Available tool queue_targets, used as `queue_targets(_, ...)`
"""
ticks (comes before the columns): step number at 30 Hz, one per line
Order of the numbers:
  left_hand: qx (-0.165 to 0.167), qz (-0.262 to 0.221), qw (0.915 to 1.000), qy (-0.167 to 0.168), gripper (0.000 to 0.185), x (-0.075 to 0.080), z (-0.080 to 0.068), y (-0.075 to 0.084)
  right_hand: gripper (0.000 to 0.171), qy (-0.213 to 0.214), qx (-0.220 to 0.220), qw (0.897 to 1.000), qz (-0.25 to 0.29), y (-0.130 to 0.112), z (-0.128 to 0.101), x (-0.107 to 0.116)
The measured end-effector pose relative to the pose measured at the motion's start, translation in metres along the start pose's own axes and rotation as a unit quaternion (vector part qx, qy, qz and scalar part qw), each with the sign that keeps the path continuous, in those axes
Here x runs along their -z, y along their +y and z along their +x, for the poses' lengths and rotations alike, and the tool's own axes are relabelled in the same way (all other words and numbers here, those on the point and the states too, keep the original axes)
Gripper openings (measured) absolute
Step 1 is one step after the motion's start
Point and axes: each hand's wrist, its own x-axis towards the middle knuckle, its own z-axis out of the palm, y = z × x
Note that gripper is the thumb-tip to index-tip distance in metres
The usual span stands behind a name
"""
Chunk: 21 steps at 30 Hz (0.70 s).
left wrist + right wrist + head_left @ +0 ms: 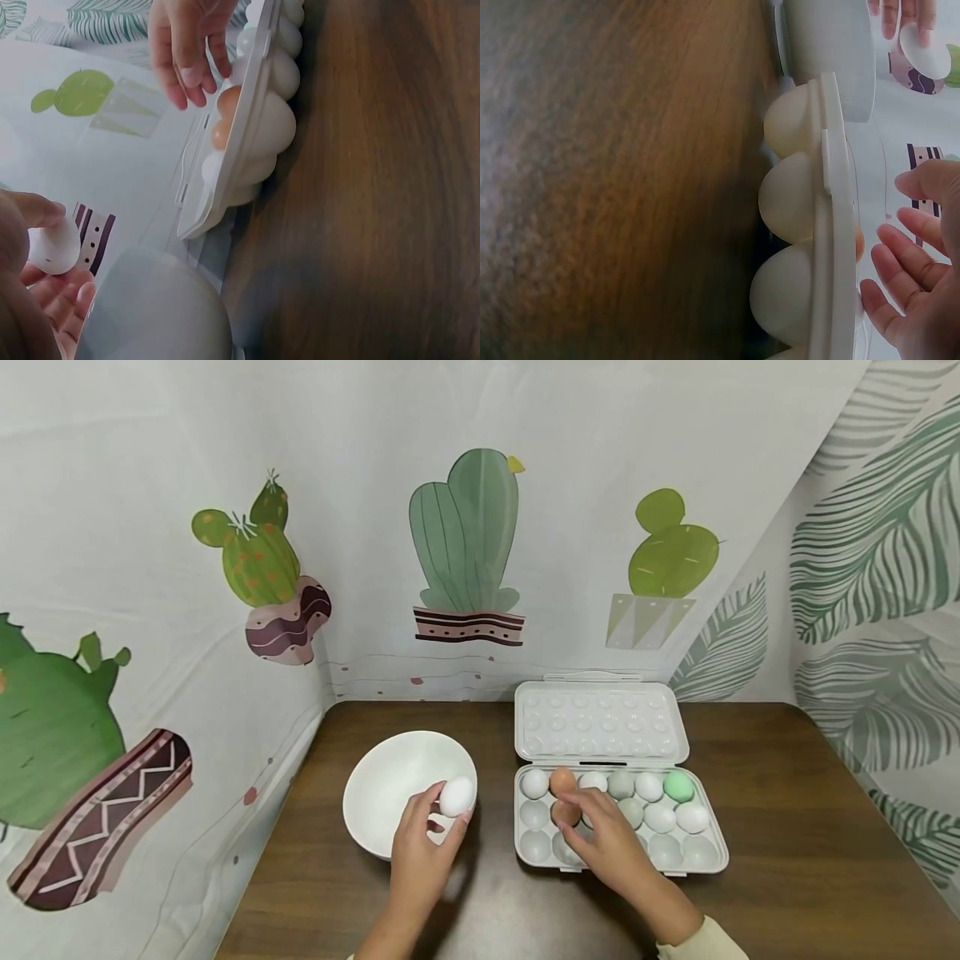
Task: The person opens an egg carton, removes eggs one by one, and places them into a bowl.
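White egg: pinched by left hand over empty white bowl. Right hand, fingers relaxed, reaches brown egg in carton at three o'clock; transfer barely begun.

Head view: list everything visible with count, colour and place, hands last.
White round bowl: one, on the dark wooden table, left of the carton.
White plastic egg carton: one, lid open toward the wall, right of the bowl.
White egg: one, held over the bowl's right rim.
Brown eggs: two, in the carton's second column from the left.
Pale eggs in carton: several white and grey-green; exact count unclear.
Green egg: one, back row, right end.
Cactus-print cloth: backdrop behind and beside the table.
Left hand: pinches the white egg.
Right hand: over the carton, fingertips at the front brown egg.
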Motion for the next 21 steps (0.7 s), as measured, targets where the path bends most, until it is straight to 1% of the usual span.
queue_targets(7,0.024,0.047,0.9986,-0.006,0.05,0.009,0.006,-0.009,0.036,-0.004,-0.002,1.0,-0.009,0.001,0.0,-0.001)
queue_targets(14,0.029,0.084,0.996,-0.002,0.048,0.017,0.015,-0.019,0.037,-0.002,0.008,1.0,-0.013,0.003,0.0,0.0)
queue_targets(21,0.038,0.119,0.9921,-0.016,0.047,0.026,0.023,-0.026,0.039,-0.003,0.018,1.0,-0.015,0.005,0.0,0.0)
